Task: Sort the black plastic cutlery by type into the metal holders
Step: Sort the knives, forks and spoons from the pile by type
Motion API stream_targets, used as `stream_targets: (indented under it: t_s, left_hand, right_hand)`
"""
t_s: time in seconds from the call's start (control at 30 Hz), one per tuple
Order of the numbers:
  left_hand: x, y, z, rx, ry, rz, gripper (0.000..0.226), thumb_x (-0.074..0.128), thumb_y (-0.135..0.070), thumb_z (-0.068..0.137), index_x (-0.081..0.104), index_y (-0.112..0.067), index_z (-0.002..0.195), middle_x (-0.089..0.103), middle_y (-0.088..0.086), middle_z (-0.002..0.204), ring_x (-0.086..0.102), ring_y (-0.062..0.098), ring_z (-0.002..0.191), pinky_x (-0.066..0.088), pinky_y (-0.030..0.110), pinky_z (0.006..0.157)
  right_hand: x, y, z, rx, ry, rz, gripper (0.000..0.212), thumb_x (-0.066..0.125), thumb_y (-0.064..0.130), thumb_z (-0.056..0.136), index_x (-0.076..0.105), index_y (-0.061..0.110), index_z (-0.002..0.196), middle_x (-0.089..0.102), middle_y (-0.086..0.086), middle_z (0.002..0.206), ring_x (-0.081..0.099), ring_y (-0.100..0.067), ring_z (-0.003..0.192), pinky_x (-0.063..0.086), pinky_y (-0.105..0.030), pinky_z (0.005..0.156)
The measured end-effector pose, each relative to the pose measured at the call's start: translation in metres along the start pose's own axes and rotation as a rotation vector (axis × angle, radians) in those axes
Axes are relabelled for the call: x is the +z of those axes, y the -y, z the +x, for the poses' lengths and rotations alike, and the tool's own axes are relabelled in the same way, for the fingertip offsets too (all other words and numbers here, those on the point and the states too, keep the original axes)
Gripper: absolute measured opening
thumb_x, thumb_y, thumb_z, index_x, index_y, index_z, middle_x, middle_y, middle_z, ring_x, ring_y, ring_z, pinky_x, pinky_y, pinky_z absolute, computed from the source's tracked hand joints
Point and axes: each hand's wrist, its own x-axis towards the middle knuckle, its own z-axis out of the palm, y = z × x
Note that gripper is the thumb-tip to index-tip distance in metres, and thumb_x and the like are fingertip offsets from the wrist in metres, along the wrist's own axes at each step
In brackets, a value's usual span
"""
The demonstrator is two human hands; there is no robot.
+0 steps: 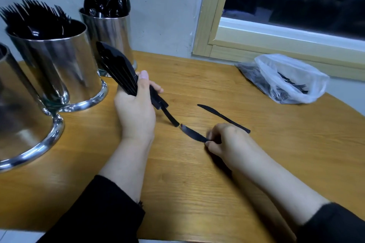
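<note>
Centrally, the left hand (136,108) grips a bundle of knives (118,69); the right hand (223,140) pinches one knife (192,134) by its handle, low over the bench (197,183). Another loose knife (223,117) lies just beyond. Likely light, stiff and slippery: grasp handles. Holders (59,65) crowd the left; open bench lies right, toward the bag (286,79).

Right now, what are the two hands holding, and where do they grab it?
The left hand grips a bunch of knives around their handles. The right hand pinches one knife by its handle.
</note>
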Motion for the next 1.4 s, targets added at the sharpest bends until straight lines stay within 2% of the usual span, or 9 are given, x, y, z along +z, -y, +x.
stream_targets:
  t_s: [0.1, 0.33, 0.47, 0.6, 0.67, 0.8, 0.97, 1.17, 1.4]
  left_hand:
    - [-0.001, 0.002, -0.006, -0.006, 0.102, 0.024, 0.013, 0.058, -0.020, 0.104, 0.062, -0.017, 0.092, 0.061, -0.006, 0.066, 0.064, 0.020, 0.066, 0.054, 0.035, 0.069]
    - [0.003, -0.001, -0.021, 0.075, 0.303, 0.036, 0.012, 0.059, -0.015, 0.104, 0.067, -0.023, 0.105, 0.062, -0.002, 0.072, 0.062, 0.018, 0.068, 0.055, 0.033, 0.074]
    - [0.010, -0.003, -0.039, 0.012, 0.493, 0.126, 0.019, 0.066, -0.017, 0.099, 0.070, -0.033, 0.108, 0.066, -0.006, 0.068, 0.060, 0.010, 0.064, 0.053, 0.023, 0.068]
    - [0.014, 0.010, -0.049, -0.092, 0.708, 0.382, 0.019, 0.071, -0.030, 0.095, 0.064, -0.036, 0.078, 0.064, -0.019, 0.062, 0.055, 0.000, 0.056, 0.044, 0.019, 0.059]
    - [0.015, 0.015, -0.047, -0.120, 0.762, 0.460, 0.017, 0.068, -0.035, 0.096, 0.060, -0.038, 0.082, 0.063, -0.020, 0.063, 0.056, -0.002, 0.060, 0.044, 0.019, 0.060]
    - [0.012, 0.022, -0.039, -0.234, 0.672, 0.326, 0.006, 0.062, -0.034, 0.101, 0.065, -0.033, 0.107, 0.063, -0.004, 0.067, 0.062, 0.010, 0.063, 0.052, 0.029, 0.070]
    - [0.012, 0.022, -0.033, -0.312, 0.574, 0.103, 0.008, 0.060, -0.020, 0.104, 0.059, -0.020, 0.113, 0.057, -0.002, 0.069, 0.057, 0.020, 0.061, 0.053, 0.035, 0.064]
    - [0.011, 0.028, -0.030, -0.316, 0.539, 0.067, 0.011, 0.063, -0.020, 0.103, 0.061, -0.023, 0.113, 0.050, -0.002, 0.068, 0.048, 0.021, 0.062, 0.048, 0.038, 0.064]
    - [0.012, 0.031, -0.029, -0.314, 0.517, 0.081, 0.015, 0.064, -0.022, 0.101, 0.063, -0.026, 0.116, 0.052, -0.003, 0.069, 0.050, 0.018, 0.061, 0.048, 0.037, 0.063]
  right_hand:
    - [0.002, -0.009, 0.000, -0.004, -0.065, 0.099, 0.012, 0.069, 0.023, 0.090, 0.058, 0.028, 0.090, 0.068, 0.008, 0.094, 0.057, -0.012, 0.083, 0.036, -0.011, 0.064]
    - [-0.017, -0.042, 0.031, 0.158, -0.240, 0.128, 0.006, 0.073, 0.029, 0.090, 0.069, 0.024, 0.090, 0.063, 0.006, 0.085, 0.057, -0.019, 0.086, 0.033, -0.027, 0.069]
    - [-0.028, -0.049, 0.048, 0.252, -0.122, 0.124, 0.018, 0.077, 0.030, 0.088, 0.065, 0.025, 0.100, 0.062, 0.006, 0.095, 0.059, -0.017, 0.094, 0.041, -0.027, 0.078]
    - [-0.041, -0.041, 0.060, 0.344, 0.047, 0.079, 0.020, 0.075, 0.031, 0.089, 0.071, 0.021, 0.107, 0.069, -0.002, 0.104, 0.063, -0.019, 0.095, 0.050, -0.032, 0.084]
    - [-0.048, -0.033, 0.061, 0.353, 0.103, 0.024, 0.018, 0.072, 0.028, 0.092, 0.073, 0.020, 0.108, 0.069, -0.003, 0.100, 0.062, -0.020, 0.091, 0.049, -0.030, 0.077]
    - [-0.052, -0.026, 0.061, 0.321, 0.169, -0.035, 0.012, 0.065, 0.026, 0.096, 0.073, 0.022, 0.104, 0.065, 0.000, 0.089, 0.058, -0.015, 0.079, 0.045, -0.026, 0.063]
    - [-0.042, -0.031, 0.055, 0.242, 0.090, -0.101, 0.012, 0.061, 0.027, 0.097, 0.063, 0.029, 0.085, 0.067, -0.003, 0.098, 0.061, -0.025, 0.090, 0.053, -0.040, 0.085]
    - [-0.024, -0.044, 0.045, 0.144, -0.136, -0.002, 0.007, 0.063, 0.025, 0.097, 0.059, 0.021, 0.101, 0.064, 0.000, 0.099, 0.059, -0.024, 0.093, 0.044, -0.033, 0.077]
    - [-0.033, -0.035, 0.058, 0.261, 0.008, 0.032, 0.034, 0.068, 0.043, 0.093, 0.066, 0.016, 0.114, 0.070, -0.006, 0.105, 0.064, -0.024, 0.097, 0.054, -0.038, 0.088]
